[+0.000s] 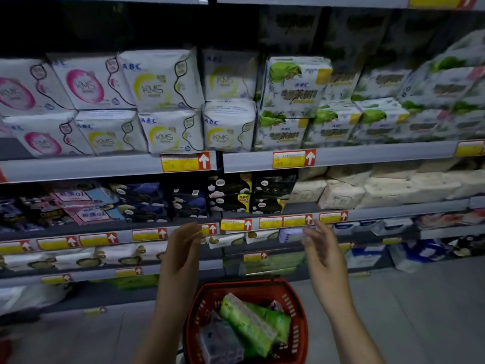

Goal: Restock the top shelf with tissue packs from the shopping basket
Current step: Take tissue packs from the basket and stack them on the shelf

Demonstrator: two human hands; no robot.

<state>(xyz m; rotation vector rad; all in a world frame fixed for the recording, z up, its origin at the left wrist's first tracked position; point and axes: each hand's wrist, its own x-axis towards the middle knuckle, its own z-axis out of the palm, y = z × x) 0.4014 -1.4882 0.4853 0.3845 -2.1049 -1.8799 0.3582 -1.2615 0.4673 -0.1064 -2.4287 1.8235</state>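
A red shopping basket [301, 329] stands on the floor between my forearms. Inside it lie green tissue packs [248, 325] and a grey-blue pack [220, 342]. My left hand [182, 245] and my right hand [322, 245] hover above the basket in front of the shelves, palms facing each other, fingers straight and holding nothing. The upper stocked shelf [105, 166] carries white packs with pink and yellow circles on the left and green-leaf packs [294, 86] on the right. Above it a dark shelf space [131, 24] shows no goods on the left.
Lower shelves hold dark packs [231, 195], cream packs [367, 190] and white and blue packs [420, 250]. Yellow and red price tags [185, 162] line the shelf edges. Grey tiled floor [420, 311] extends to the right of the basket.
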